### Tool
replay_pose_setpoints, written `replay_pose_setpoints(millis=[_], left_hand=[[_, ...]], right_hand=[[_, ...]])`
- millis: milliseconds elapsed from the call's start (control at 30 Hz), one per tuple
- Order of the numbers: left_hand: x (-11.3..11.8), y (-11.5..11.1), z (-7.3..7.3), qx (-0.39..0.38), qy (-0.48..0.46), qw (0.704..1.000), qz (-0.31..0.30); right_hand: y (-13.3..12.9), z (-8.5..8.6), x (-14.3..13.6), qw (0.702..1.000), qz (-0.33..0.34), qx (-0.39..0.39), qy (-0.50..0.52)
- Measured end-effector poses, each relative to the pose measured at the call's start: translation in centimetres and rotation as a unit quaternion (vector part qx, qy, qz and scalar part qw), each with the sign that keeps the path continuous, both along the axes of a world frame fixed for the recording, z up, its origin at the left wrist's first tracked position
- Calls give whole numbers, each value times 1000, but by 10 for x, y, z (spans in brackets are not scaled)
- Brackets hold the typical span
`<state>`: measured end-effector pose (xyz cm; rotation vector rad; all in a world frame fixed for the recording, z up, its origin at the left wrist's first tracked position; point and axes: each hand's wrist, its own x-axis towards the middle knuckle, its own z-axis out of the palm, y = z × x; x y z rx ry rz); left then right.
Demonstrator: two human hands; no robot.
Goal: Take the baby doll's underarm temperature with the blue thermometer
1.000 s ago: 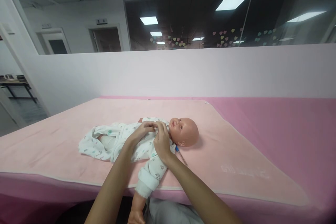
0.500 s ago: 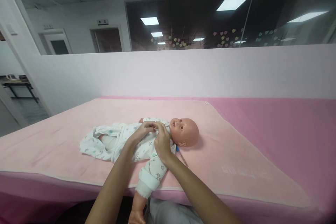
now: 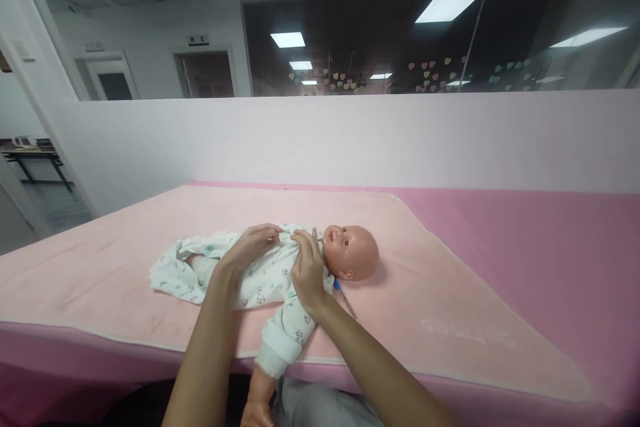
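A baby doll [image 3: 353, 252] lies on its back with its head toward the right, dressed in a white printed baby garment [image 3: 267, 283]. My left hand [image 3: 254, 245] rests over the doll's belly, its fingers stretched out and slightly bent. Higher up, at the chest by the collar, my right hand [image 3: 307, 270] lies on the cloth with fingers extended; its thumb side is partly hidden. A gap shows between the two hands, with wrinkled cloth in it. The doll's near arm [image 3: 260, 390] hangs over the front edge toward my lap.
Beneath the doll is a peach mat [image 3: 450, 307] on a pink surface [image 3: 560, 260]. A thin cord with a blue end [image 3: 337, 285] lies beside the doll's neck. A white low wall [image 3: 375, 140] with glass above stands behind.
My hands, which met at the doll's chest, have come apart. The left has moved left toward the belly, while the right stays near the collar with its fingers straighter.
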<state>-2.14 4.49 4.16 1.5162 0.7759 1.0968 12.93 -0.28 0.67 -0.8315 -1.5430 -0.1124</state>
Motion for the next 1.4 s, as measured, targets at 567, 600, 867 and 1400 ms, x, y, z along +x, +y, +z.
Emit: replay_pose_setpoints(millis=[567, 600, 867, 1400], left_hand=[[-4, -32, -6, 98, 143, 985, 22], [-4, -32, -7, 95, 140, 985, 22], [-11, -27, -12, 75, 118, 990, 28], [-8, -33, -6, 80, 93, 992, -13]], right_hand=[[-3, 0, -4, 981, -83, -82, -154], [-3, -1, -4, 980, -88, -84, -156], [-2, -2, -4, 981, -110, -83, -140], [-3, -1, -2, 989, -46, -56, -127]])
